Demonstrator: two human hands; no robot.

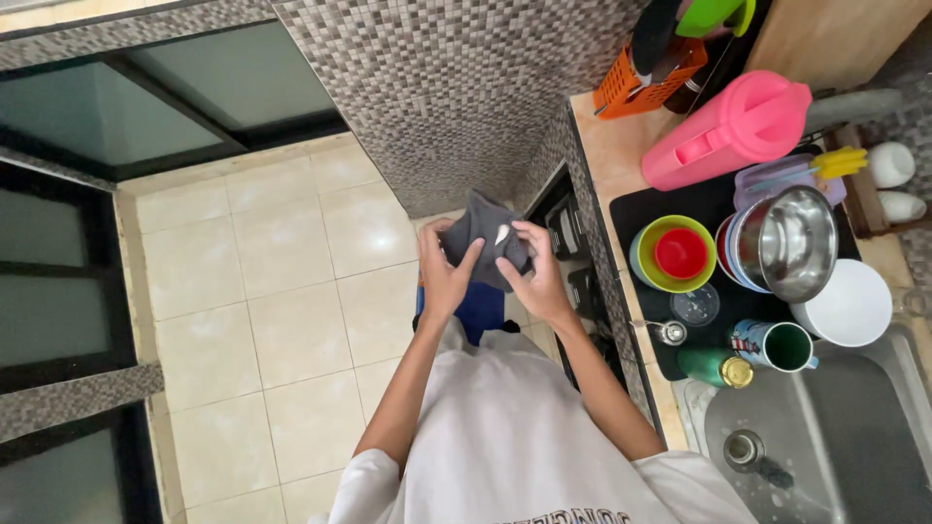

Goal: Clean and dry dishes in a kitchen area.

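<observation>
Grey cloth [482,238] bunched between both hands, left hand [445,277] and right hand [537,277] clamped on it. Pink jug [730,131] lies far right on the surface [607,160].

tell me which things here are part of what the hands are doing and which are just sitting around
In hand:
grey cloth, held by left hand and right hand

Lying about:
pink jug
steel bowl
white bowl
green cup
orange basket
sink
</observation>
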